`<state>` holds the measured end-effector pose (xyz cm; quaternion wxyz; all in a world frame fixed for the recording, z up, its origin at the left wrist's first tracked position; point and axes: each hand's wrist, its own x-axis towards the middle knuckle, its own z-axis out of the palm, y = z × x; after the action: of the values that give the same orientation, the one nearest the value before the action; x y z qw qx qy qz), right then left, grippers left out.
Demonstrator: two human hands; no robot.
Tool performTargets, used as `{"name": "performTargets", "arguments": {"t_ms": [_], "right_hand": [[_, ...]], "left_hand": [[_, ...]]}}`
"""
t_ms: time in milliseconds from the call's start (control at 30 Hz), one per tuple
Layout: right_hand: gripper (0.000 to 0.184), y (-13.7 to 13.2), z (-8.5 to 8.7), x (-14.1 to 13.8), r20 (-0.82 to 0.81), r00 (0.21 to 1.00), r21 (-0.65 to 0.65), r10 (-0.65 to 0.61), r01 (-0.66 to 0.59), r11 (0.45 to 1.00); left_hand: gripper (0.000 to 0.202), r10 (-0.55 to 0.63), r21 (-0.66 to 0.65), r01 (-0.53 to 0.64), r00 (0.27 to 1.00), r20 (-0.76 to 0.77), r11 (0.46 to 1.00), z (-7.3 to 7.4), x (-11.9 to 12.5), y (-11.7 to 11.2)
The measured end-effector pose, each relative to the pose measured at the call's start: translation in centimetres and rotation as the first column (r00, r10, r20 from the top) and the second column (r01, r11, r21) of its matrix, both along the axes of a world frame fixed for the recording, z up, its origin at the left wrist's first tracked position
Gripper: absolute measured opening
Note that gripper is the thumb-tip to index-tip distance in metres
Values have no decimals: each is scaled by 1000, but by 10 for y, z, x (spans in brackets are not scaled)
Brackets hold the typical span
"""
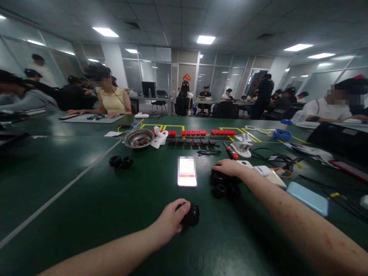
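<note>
My left hand is closed around a black toy wheel just above the near part of the green table. Further right, my right hand has its fingers curled over a black wheel in a cluster of black toy wheels; its fingertips are partly hidden. Between and beyond my hands lies a phone with a bright screen. A pair of black wheels sits apart on the left side of the table.
Toward the back are a metal bowl with small parts, red plastic strips, a black strip, a screwdriver and white stands. A light blue case and cables lie right. Other people sit around the table.
</note>
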<state>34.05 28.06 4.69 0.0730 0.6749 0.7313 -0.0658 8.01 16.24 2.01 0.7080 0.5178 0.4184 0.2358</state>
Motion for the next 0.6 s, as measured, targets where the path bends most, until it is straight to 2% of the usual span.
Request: {"name": "performTargets", "arguments": {"t_ms": [133, 300, 433, 600], "right_hand": [[35, -14, 8, -3, -12, 1000, 142, 27, -26, 990], [46, -55, 8, -29, -13, 981, 375, 191, -173, 911], [51, -76, -7, -43, 28, 944, 417, 329, -310, 855], [57, -78, -19, -35, 59, 921, 416, 385, -373, 829]], "left_hand": [[46, -6, 9, 6, 1000, 2, 1000, -4, 0, 1], [47, -8, 16, 8, 1000, 6, 1000, -7, 0, 2], [46, -2, 21, 2, 1000, -6, 1000, -11, 0, 2], [42, -21, 25, 21, 1000, -14, 999, -16, -1, 5]]}}
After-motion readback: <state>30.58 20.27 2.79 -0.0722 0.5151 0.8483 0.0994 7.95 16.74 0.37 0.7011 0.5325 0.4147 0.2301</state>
